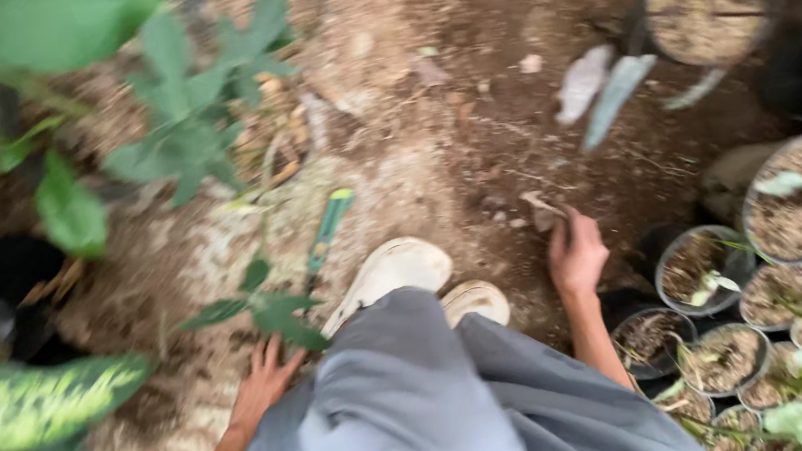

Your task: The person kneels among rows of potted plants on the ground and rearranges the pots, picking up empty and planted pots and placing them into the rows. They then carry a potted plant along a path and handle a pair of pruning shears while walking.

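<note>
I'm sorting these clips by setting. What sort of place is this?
Probably a plant nursery or garden plot outdoors: bare soil ground, a cluster of small black pots filled with potting mix and seedlings, and leafy plants growing around the crouching person.

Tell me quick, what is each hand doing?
Left hand: open, fingers spread flat on the soil.
Right hand: closed on a small pale object, too blurred to identify.

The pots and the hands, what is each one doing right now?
Left hand: flat on the soil, holding nothing.
Right hand: closed on a small brownish scrap, too blurred to name.
Small black pots: upright, filled with soil.
Green-handled tool: lying on the ground, untouched.
</note>
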A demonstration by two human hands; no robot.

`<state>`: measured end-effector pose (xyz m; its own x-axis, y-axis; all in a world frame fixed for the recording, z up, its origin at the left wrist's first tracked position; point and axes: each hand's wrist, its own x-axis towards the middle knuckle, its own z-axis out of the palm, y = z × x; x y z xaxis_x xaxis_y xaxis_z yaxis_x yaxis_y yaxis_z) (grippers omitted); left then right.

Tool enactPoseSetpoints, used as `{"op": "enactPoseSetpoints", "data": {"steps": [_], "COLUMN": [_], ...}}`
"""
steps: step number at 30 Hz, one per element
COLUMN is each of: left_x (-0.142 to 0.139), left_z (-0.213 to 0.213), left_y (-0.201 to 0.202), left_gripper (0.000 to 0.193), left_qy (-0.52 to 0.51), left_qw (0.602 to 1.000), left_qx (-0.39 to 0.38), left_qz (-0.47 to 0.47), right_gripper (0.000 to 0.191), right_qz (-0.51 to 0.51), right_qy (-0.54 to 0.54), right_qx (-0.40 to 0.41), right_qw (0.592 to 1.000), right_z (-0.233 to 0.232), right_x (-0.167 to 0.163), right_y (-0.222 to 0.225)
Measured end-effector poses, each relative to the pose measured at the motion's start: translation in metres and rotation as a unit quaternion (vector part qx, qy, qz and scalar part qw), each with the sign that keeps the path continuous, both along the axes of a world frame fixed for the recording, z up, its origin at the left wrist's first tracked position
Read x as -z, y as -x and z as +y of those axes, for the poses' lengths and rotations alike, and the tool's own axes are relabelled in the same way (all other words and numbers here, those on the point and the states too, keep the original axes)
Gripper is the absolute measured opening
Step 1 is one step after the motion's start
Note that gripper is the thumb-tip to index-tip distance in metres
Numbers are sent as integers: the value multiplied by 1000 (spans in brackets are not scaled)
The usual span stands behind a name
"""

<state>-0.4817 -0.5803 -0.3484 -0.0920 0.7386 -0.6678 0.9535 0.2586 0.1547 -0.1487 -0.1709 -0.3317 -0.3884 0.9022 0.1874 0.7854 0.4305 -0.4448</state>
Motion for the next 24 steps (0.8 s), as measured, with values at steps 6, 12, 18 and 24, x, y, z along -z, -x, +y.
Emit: {"op": "enactPoseSetpoints", "data": {"steps": [6,12,18,24], "left_x": [-6,-35,-81,-59], "left_z": [23,19,65,290], "left_y": [3,43,72,14], "left_gripper": [53,42,33,60], "left_qy": [224,99,-147,-309], "left_qw": [952,920,954,934], "left_qx": [-154,-378,-258,-52], "left_qz": [-140,-3,41,-168], "right_gripper": [30,35,31,46], "right_qz": [85,113,32,-8], "right_qy": [64,41,-54,53], "right_qx": [-99,-34,-60,-152], "right_qw": [989,992,996,987], "right_z": [68,157,133,47], "right_x": [-30,-38,-28,-24], "right_y": [61,73,88,91]}}
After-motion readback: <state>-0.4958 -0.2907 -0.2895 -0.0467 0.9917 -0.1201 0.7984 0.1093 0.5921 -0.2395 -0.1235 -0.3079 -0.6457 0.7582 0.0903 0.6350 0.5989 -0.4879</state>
